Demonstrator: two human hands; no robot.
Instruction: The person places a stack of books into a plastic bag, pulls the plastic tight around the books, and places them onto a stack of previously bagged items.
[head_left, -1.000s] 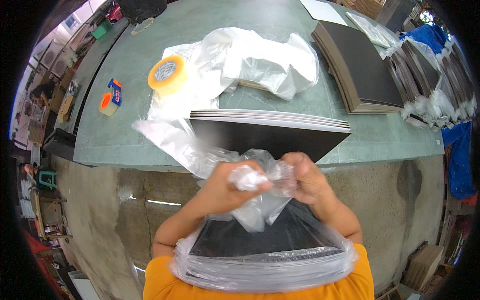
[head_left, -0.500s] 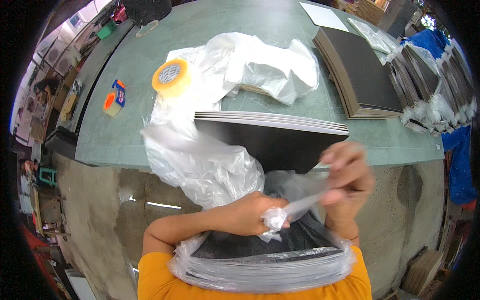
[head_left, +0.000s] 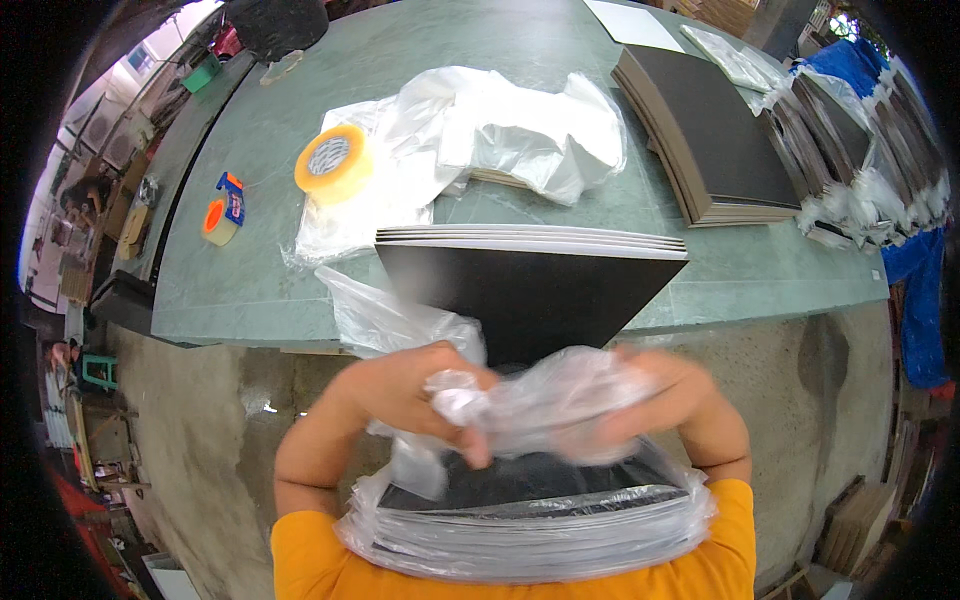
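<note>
My left hand [head_left: 418,390] is closed round a bunched wad of clear plastic bag [head_left: 530,400]. My right hand [head_left: 650,398], blurred by motion, grips the same plastic a short way to the right, so the film spans between both fists. Below them, against my body, lies a stack of black boards [head_left: 530,487] wrapped in clear plastic [head_left: 530,550]. Just beyond my hands, several black boards with white edges [head_left: 540,290] lean at the table's near edge. A loose plastic sheet [head_left: 390,315] hangs beside their left end.
On the green table [head_left: 740,290] lie a big tape roll [head_left: 335,165], a small tape dispenser [head_left: 224,210] and white plastic bags [head_left: 520,130]. At the right stand a stack of black boards [head_left: 710,130] and several wrapped bundles [head_left: 840,150]. Wet concrete floor [head_left: 780,400] shows below the table.
My left hand has moved left and up with the bunched plastic. My right hand has come down onto the film, which is now gathered between both hands; the loose sheet at left has shrunk back.
</note>
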